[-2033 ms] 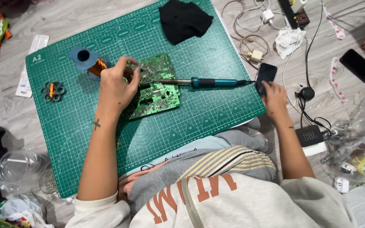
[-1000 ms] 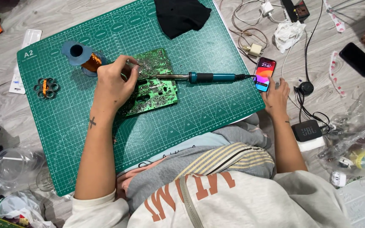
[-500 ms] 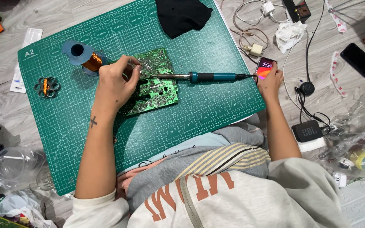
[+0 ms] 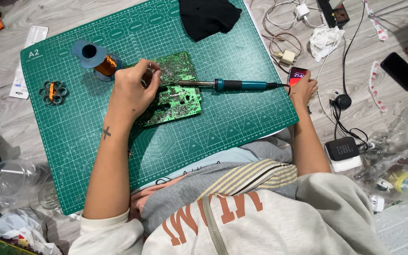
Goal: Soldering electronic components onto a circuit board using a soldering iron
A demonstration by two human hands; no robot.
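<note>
Circuit board flat on green cutting mat, pinned under left hand, fingers curled at its top edge. Soldering iron parked across it; right hand covers lit phone, grip unclear

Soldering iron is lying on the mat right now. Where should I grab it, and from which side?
Likely best by the teal handle, coming from above on the right, near the cord end. The soldering iron lies flat on the mat, its metal tip pointing left onto the circuit board beside the left hand, so keep off that end. The right hand rests on the phone, close to the cord end.
</note>
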